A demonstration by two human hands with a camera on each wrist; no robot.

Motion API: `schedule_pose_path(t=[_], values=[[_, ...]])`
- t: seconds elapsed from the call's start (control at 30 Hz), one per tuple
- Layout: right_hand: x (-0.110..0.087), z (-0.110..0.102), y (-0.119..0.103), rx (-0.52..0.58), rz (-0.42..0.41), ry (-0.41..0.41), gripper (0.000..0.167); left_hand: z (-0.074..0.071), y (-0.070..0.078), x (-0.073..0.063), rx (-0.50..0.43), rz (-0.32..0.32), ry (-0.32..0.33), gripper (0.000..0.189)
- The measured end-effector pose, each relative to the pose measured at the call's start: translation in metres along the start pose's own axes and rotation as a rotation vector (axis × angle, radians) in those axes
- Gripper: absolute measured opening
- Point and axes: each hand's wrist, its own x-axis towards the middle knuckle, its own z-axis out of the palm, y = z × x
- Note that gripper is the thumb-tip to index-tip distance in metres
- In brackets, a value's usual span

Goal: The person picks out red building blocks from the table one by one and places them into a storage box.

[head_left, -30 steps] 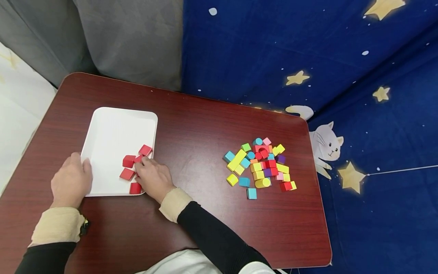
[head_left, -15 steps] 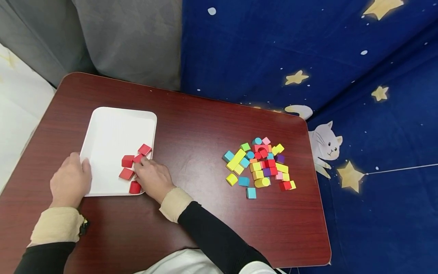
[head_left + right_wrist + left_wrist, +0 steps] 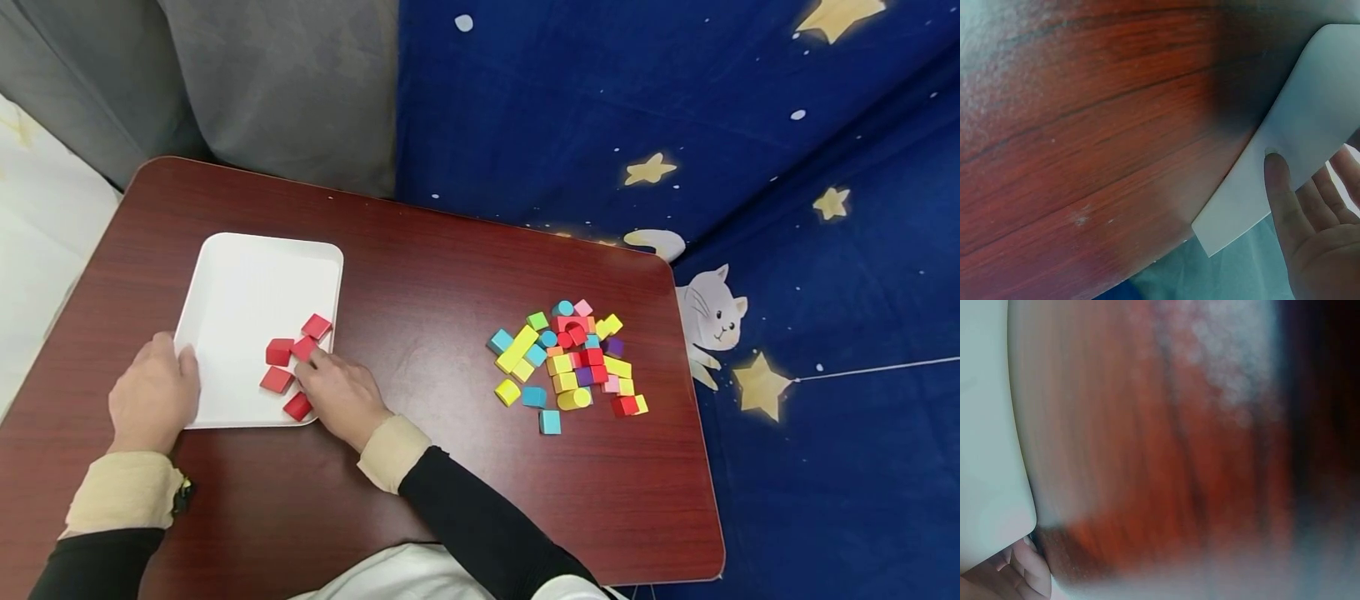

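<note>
A shallow white tray [image 3: 262,287] lies on the table's left half, with several red blocks [image 3: 277,380] grouped near its right side. My left hand [image 3: 153,396] grips the tray's left edge; in the left wrist view its curled fingers [image 3: 1033,569] show beside and below the rim. At the opposite edge, my right hand [image 3: 343,398] reaches over the rim, its fingertips close to a red block [image 3: 304,347]. The right wrist view shows the thumb [image 3: 1279,181] against the tray's outer wall, the fingers beyond the rim. Whether they touch a block is hidden.
Many-coloured wooden blocks, including a yellow bar [image 3: 517,350] and a blue cube [image 3: 550,422], lie in a loose heap on the right of the brown table [image 3: 420,275]. Grey and blue curtains [image 3: 525,108] hang behind the far edge.
The red block nearest the tray's front right corner has turned and now lies slanted. My right hand has shifted slightly, showing more of the block at its fingertips. The left hand keeps its place.
</note>
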Motion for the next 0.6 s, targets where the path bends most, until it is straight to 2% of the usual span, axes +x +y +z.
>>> schedule_pose_path(t=[0.37, 0.6], values=[[-0.012, -0.001, 0.002, 0.000, -0.013, 0.095, 0.011, 0.001, 0.000, -0.001, -0.004, 0.011, 0.017, 0.043], [-0.023, -0.003, 0.006, 0.089, -0.028, 0.116, 0.017, -0.001, 0.001, -0.001, -0.003, -0.001, -0.002, 0.045]])
